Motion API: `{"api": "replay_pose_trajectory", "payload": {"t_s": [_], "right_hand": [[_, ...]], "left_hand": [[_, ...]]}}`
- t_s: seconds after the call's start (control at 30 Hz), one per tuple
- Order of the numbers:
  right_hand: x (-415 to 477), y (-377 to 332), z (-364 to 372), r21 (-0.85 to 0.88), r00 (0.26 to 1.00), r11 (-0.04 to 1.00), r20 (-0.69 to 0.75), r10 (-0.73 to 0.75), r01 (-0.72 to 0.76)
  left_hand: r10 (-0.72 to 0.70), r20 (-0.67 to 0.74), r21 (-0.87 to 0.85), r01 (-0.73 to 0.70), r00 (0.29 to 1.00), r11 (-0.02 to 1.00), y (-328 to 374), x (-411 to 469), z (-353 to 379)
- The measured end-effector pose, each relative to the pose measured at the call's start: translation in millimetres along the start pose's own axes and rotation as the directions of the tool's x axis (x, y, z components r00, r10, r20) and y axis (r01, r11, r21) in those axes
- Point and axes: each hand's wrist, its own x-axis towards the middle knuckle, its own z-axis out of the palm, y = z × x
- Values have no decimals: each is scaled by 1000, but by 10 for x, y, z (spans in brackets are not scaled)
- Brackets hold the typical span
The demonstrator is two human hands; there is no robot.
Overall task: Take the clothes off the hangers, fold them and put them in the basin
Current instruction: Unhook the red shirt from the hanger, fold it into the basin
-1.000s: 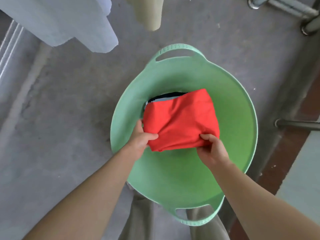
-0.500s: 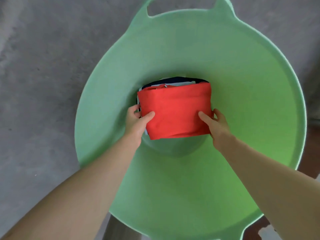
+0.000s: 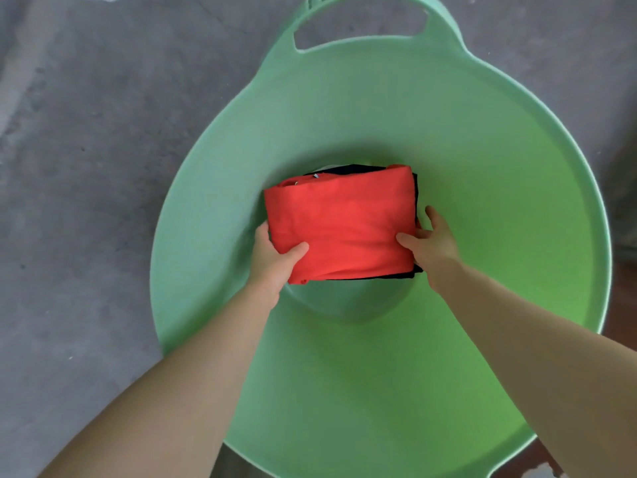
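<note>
There's the folded red fabric garment (image 3: 341, 229), a neat rectangle at frame centre, deep inside the round pale-green plastic basin (image 3: 482, 160), atop a dark folded garment (image 3: 358, 169) peeking out along its top and right edges. The left hand (image 3: 272, 260) and right hand (image 3: 432, 244) each keep a clenched grip on a lower corner, thumbs on top. Bare basin wall all round; the stack possibly touches bottom.

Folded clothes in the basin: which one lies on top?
The red garment, pinched by the left hand and right hand. The dark garment shows only as thin edges beneath it.
</note>
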Motion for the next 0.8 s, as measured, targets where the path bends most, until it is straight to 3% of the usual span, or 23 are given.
{"api": "replay_pose_trajectory", "payload": {"t_s": [0.27,0.37,0.5,0.6,0.8], "right_hand": [[-342,-27,-90,-261,992,963,-83,-92,68],[-619,-73,-185,-258,992,961,-50,-114,97],[-1030,-258,-289,-301,986,940,29,-163,164],[-1436,-512,-287,-286,971,928,74,-226,238],[-2330,-1063,-330,-237,913,886,191,-360,399]], "left_hand": [[76,-84,115,-66,994,991,182,-157,-145],[108,-89,188,-89,990,978,402,-360,-264],[178,6,224,-175,984,959,790,-729,-419],[308,76,291,-317,948,903,1069,-1112,-493],[412,205,333,-460,888,823,1520,-1961,-751]]}}
